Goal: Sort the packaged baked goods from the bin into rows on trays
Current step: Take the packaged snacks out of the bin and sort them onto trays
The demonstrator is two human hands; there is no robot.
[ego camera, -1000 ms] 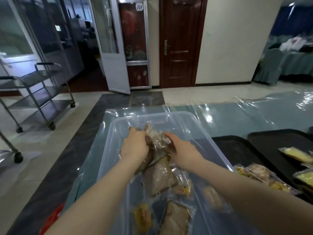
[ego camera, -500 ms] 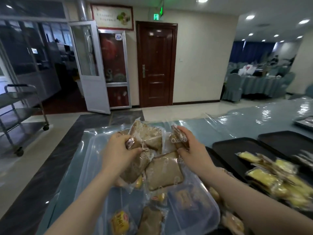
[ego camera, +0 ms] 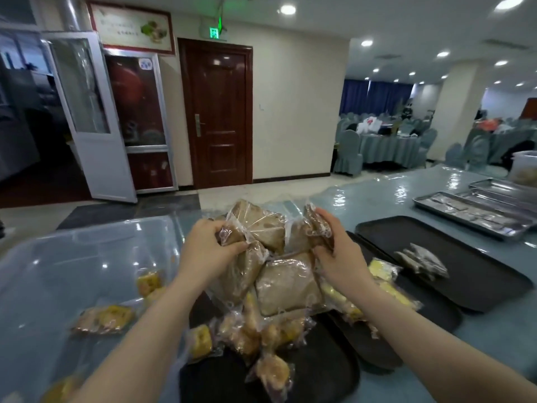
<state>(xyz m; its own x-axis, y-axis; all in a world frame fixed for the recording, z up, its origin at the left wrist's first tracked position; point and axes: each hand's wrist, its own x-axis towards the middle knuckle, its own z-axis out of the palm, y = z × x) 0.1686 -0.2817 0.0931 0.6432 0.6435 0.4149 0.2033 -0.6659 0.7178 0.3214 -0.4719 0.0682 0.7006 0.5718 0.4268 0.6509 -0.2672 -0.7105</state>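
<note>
Both hands hold up a bunch of clear-wrapped brown bread packages (ego camera: pixel 286 283) above the near black tray (ego camera: pixel 325 373). My left hand (ego camera: pixel 207 253) grips the left packages, and my right hand (ego camera: pixel 338 257) grips the right ones, with a small dark package at its fingertips. The clear plastic bin (ego camera: pixel 58 257) lies at the left and holds several yellow-filled packages (ego camera: pixel 104 317). More packaged pastries (ego camera: pixel 261 333) lie piled on the near tray below the bunch.
Two more black trays (ego camera: pixel 470 274) lie to the right, one with grey packages (ego camera: pixel 421 258), one with yellow packages (ego camera: pixel 386 279). Metal trays (ego camera: pixel 476 210) sit at the far right on the plastic-covered table. Beyond are a brown door, a glass door and covered chairs.
Both hands lifted the bunch of brown packages out of the bin and carried it right, over the near black tray. The view swung right and up with them.
</note>
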